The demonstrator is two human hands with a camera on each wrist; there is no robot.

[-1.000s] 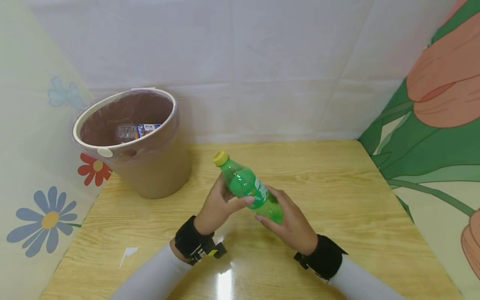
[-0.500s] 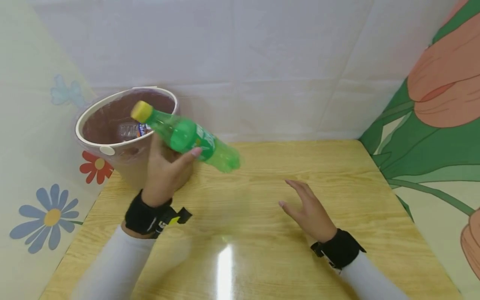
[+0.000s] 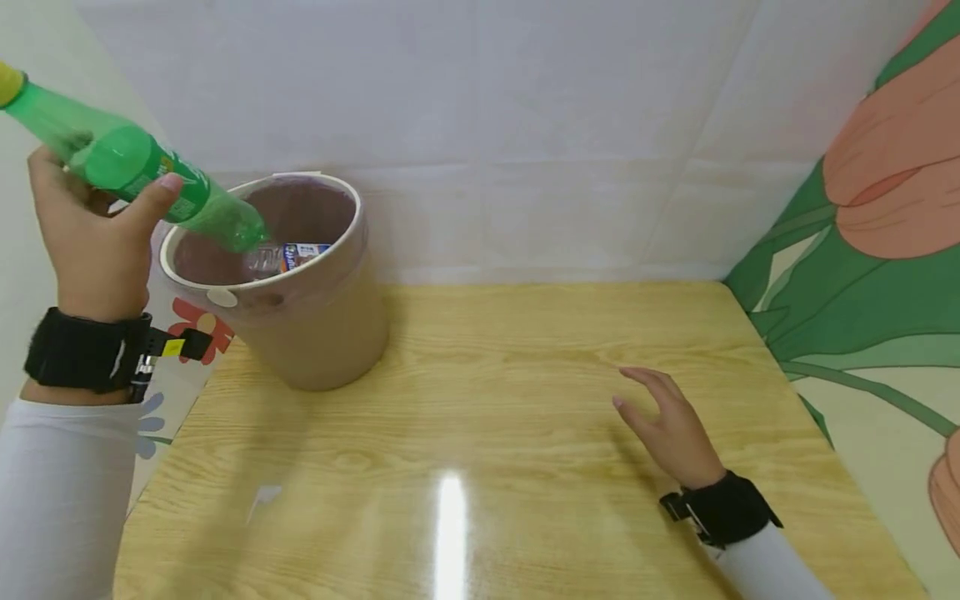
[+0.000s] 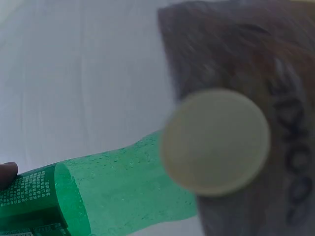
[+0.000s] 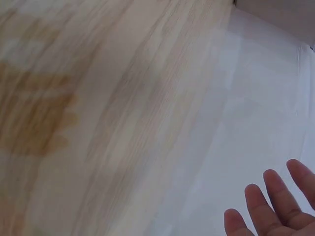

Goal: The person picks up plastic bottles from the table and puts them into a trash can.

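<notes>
My left hand (image 3: 97,237) grips a green plastic soda bottle (image 3: 123,162) round its label, up at the left in the head view. The bottle is tilted, its yellow cap (image 3: 11,83) to the upper left and its base overlapping the bin's opening. In the left wrist view the green bottle (image 4: 123,187) looks see-through with droplets, and part of it is hidden behind the bin's wall. My right hand (image 3: 671,437) holds nothing and hovers over the right part of the table, fingers relaxed. Its fingers (image 5: 270,201) show spread in the right wrist view.
A brown trash bin (image 3: 322,333) with a pale rim and clear liner stands at the table's back left. Inside lie a clear plastic container (image 3: 264,262) and a blue printed packet (image 3: 302,252). A white scrap mark (image 3: 266,494) shows on the wooden table (image 3: 510,400).
The right hand has let go of the bottle and drawn back to the right. My left hand has carried the bottle up and left, to the bin.
</notes>
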